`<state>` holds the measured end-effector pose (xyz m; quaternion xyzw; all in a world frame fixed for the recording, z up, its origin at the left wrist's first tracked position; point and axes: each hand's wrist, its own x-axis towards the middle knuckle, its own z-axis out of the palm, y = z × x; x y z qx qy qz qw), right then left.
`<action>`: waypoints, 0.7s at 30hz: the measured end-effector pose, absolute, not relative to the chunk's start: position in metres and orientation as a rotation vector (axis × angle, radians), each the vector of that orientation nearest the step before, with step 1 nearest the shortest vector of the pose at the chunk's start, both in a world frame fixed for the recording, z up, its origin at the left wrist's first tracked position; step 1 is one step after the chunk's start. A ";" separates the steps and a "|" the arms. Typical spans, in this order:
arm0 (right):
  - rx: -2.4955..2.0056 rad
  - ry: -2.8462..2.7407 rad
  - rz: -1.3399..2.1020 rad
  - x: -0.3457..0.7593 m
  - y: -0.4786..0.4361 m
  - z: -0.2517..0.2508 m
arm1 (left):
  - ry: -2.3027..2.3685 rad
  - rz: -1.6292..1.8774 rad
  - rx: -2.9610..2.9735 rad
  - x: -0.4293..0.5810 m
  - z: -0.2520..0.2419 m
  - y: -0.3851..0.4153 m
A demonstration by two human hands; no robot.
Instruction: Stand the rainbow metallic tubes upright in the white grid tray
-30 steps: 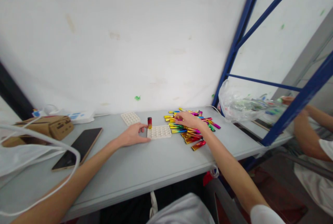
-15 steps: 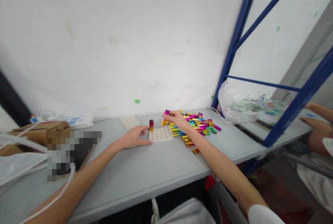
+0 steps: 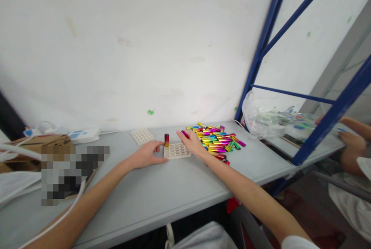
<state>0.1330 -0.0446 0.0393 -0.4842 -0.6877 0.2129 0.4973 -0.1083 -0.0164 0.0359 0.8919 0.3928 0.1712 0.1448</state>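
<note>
Bracing the left hand [image 3: 146, 155] on the table [image 3: 162, 191] against the near-left edge of the white socket tray [image 3: 177, 151], with fingers loosely spread and gripping nothing. Pinching a magenta-tipped tube [image 3: 184, 134] in the right hand [image 3: 193, 144], closed about it at the fingertips and hovering over the tray's far-right corner, just clear of the sockets. Counting one red-and-gold tube [image 3: 166, 140] stood upright at the tray's far-left corner, right beside the left thumb; finding every other visible socket bare, so judged barely begun. Noting a big heap of shiny coloured tubes [image 3: 216, 141] lying loose just right of the tray, touching nothing but the table and one another. Spotting a second tray [image 3: 142, 136], also bare, near the wall behind the left hand. Keeping apart a co-worker's hand [image 3: 349, 141] far right, beyond the blue rack [image 3: 261, 56] and a clear plastic bag [image 3: 269, 119]
</note>
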 end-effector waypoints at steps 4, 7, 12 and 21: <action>-1.289 -1.671 0.394 0.129 -0.050 0.039 | 1.134 0.481 2.569 -0.108 0.036 -0.017; -1.319 -1.664 0.352 0.128 -0.051 0.041 | 1.124 0.474 2.591 -0.109 0.035 -0.016; -1.284 -1.703 0.350 0.130 -0.048 0.040 | 1.111 0.483 2.610 -0.109 0.033 -0.014; -1.097 -1.957 0.166 0.134 -0.049 0.039 | 1.111 0.486 2.599 -0.108 0.036 -0.018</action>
